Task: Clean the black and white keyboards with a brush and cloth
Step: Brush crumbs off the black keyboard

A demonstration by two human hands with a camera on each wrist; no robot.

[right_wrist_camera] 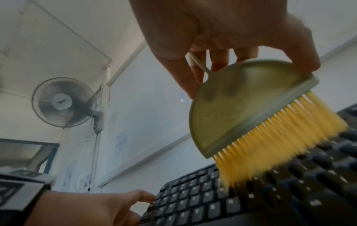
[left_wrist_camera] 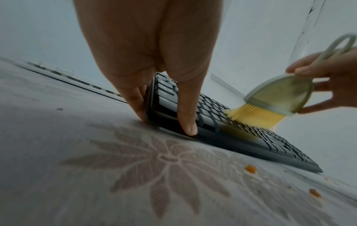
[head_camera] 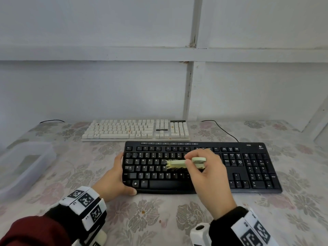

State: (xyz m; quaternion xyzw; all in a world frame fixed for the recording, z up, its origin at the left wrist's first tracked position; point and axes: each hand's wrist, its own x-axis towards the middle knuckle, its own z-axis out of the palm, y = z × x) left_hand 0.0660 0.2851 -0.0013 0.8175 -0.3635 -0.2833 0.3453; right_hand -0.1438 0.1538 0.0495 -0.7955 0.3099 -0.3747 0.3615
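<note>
- Your left hand [head_camera: 115, 181] clamps the black keyboard's [head_camera: 248, 167] left end, near the desk's [head_camera: 159, 219] front edge.
- Your right hand [head_camera: 209, 173] pinches the brush [head_camera: 179, 163]; bristles touch the middle keys.
- The keyboard runs left-right, so sweep along it.
- White keyboard [head_camera: 134, 129] waits just behind.

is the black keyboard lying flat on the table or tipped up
Flat. The black keyboard lies on the table; the left hand holds its left end while the brush bristles sweep its keys.
</note>
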